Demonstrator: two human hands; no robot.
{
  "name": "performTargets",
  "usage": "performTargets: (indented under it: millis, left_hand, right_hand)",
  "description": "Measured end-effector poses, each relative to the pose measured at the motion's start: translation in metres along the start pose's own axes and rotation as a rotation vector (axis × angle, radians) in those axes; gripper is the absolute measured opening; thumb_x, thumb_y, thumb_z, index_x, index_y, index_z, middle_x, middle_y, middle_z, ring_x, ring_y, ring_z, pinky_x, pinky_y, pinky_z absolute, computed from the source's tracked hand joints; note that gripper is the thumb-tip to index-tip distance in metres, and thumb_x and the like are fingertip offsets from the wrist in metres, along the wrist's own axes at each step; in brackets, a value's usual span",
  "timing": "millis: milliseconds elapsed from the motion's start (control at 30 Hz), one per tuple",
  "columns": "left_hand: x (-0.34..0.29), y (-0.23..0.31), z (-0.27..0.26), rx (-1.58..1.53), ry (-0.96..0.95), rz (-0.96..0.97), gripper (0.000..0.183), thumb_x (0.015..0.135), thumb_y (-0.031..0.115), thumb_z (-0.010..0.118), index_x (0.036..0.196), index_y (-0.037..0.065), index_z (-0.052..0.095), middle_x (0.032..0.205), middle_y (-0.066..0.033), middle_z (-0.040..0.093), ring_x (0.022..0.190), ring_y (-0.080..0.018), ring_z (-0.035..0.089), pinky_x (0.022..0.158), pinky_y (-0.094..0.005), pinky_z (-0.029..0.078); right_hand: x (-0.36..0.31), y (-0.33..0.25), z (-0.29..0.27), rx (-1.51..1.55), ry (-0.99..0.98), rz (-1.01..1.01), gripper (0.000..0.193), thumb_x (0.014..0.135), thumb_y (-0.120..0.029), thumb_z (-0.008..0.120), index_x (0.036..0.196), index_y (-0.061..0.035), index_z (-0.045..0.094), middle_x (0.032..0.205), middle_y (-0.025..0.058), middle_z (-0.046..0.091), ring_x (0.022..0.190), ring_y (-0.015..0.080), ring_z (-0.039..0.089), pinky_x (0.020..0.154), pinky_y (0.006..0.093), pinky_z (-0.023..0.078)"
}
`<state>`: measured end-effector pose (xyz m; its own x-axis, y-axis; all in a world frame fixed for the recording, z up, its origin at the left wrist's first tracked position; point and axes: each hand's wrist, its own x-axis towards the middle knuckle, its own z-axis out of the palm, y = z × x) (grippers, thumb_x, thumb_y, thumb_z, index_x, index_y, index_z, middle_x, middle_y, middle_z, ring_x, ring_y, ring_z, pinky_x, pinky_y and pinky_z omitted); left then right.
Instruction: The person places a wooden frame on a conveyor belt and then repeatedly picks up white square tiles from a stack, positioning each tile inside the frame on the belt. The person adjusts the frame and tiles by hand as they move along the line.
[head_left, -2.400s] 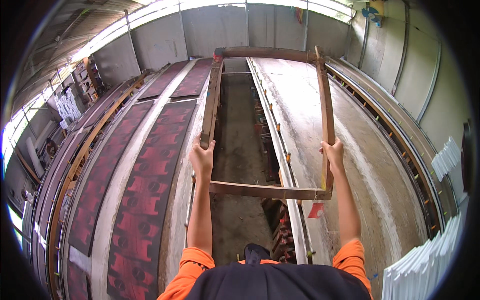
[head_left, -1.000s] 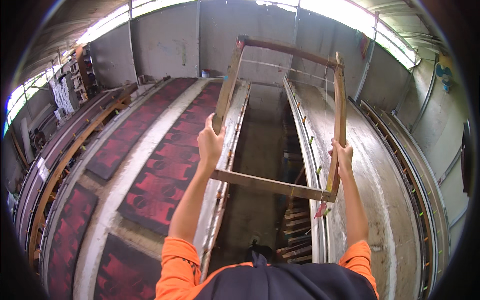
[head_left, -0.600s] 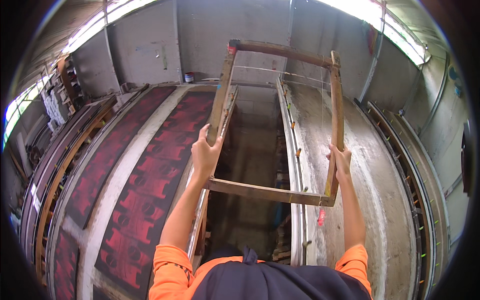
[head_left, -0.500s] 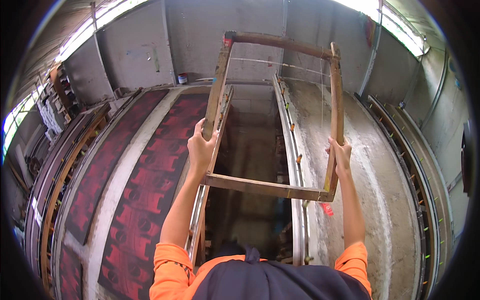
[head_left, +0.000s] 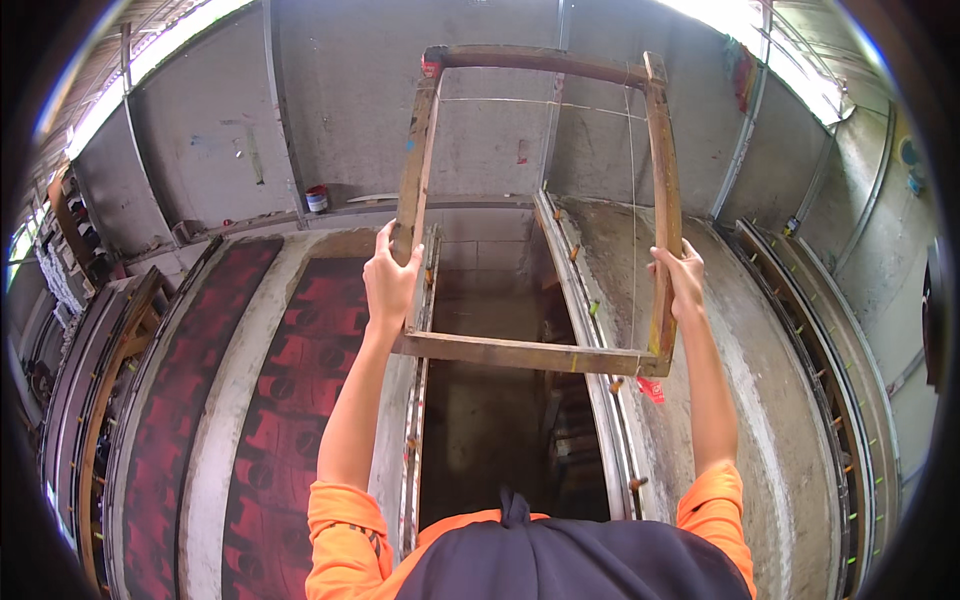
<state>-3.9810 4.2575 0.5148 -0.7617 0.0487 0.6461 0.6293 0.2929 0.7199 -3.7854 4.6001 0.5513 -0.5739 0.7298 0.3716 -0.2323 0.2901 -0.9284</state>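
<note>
A large rectangular wooden frame [head_left: 490,351] is held up in front of me, over the gap between two long tables. Its middle is open, with thin strings crossing near the top and the right side. My left hand [head_left: 391,283] is wrapped round its left bar, a little above the lower corner. Round the right bar, at a similar height, closes my right hand [head_left: 682,280]. Some red tape marks the upper left corner, and a red scrap [head_left: 651,390] shows just below the lower right corner.
On the left table lie dark red and black patterned fabric strips [head_left: 290,410]. The right table [head_left: 720,400] has a bare, stained top. Metal rails with small pegs [head_left: 594,308] edge both tables. A small paint can [head_left: 317,198] stands by the grey far wall [head_left: 400,120].
The frame has risen slightly and shifted left in view, with both hands still gripping it. My view has tilted up, showing more of the far wall.
</note>
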Motion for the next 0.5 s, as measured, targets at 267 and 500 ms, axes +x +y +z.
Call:
performTargets:
  millis: [267,500]
  left_hand:
    - [0.103,-0.062,0.094,-0.086,0.029,-0.027,0.057,0.079,0.025,0.066,0.125,0.001,0.043,0.101,-0.0265,0.061,0.095,-0.0377,0.06,0.081,-0.0406,0.046]
    - [0.199,-0.082,0.225,-0.561,-0.258,-0.279,0.063,0.082,0.053,0.056,0.115,0.001,0.046,0.081,-0.0119,0.06,0.075,-0.0193,0.059,0.072,-0.0327,0.047]
  right_hand:
    - [0.145,0.019,0.057,0.009,-0.023,-0.014,0.019,0.072,-0.002,0.065,0.09,-0.0001,0.057,0.075,0.0054,0.061,0.062,0.013,0.06,0.059,0.0254,0.05]
    - [0.246,0.041,0.032,-0.084,0.063,-0.156,0.023,0.073,-0.003,0.064,0.095,0.0002,0.059,0.08,0.0054,0.063,0.064,0.0124,0.061,0.061,0.024,0.05]
